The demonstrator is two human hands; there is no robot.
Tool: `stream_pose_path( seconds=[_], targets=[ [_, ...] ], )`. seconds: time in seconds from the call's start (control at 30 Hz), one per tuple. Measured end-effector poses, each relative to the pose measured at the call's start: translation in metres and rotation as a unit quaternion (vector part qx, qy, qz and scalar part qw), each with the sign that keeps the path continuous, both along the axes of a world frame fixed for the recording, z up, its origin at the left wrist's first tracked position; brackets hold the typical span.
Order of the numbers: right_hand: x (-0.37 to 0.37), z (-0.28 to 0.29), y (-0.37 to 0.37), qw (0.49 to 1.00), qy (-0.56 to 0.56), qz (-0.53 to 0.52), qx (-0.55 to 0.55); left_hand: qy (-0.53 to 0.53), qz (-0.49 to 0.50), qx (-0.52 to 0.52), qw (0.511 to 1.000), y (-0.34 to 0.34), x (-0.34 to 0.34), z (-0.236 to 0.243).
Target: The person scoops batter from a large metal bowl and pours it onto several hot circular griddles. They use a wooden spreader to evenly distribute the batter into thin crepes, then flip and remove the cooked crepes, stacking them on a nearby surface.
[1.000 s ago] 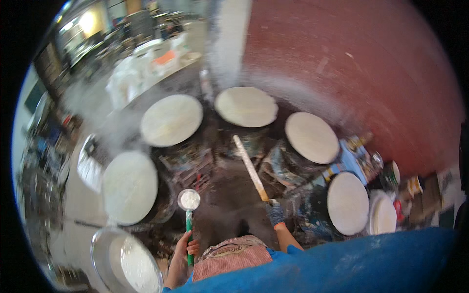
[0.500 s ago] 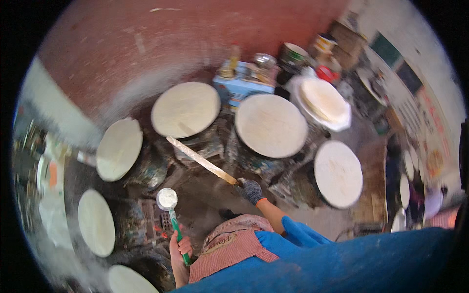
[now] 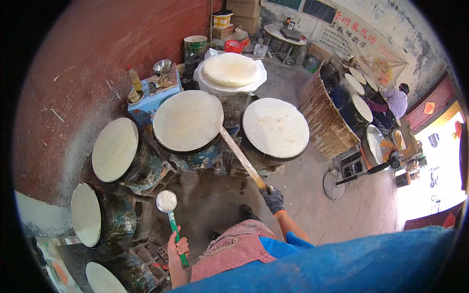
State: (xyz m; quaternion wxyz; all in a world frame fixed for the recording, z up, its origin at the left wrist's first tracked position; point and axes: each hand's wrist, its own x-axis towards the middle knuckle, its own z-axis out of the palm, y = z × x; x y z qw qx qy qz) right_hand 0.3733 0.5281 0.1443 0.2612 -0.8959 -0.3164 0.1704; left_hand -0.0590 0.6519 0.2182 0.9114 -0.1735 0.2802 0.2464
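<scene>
Remotely, I have my left hand (image 3: 180, 246) curled around a green-handled ladle (image 3: 173, 222) and my gloved right hand (image 3: 272, 199) gripping a wooden spatula (image 3: 241, 157), its tip overlapping the edge of a round pancake (image 3: 188, 119), apparently a tending step whose next move calls for a level ladle.

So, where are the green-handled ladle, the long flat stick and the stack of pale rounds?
Green-handled ladle (image 3: 173, 225): head view, on the upper part of its handle.
Long flat stick (image 3: 241, 156): head view, about midway along its length.
Stack of pale rounds (image 3: 230, 69): head view, middle of its top face.
</scene>
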Motion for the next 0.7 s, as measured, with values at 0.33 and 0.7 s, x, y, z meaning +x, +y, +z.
stream_pose_path(
  seconds=[0.33,0.7],
  targets=[
    [0.123,0.020,-0.011,0.999,-0.031,0.040,-0.004,-0.028,0.010,0.003,1.000,-0.050,0.156,0.002],
    [0.155,0.026,0.048,0.970,-0.100,0.208,-0.073,-0.022,0.078,-0.017,0.997,-0.093,0.177,0.013]
  ],
)
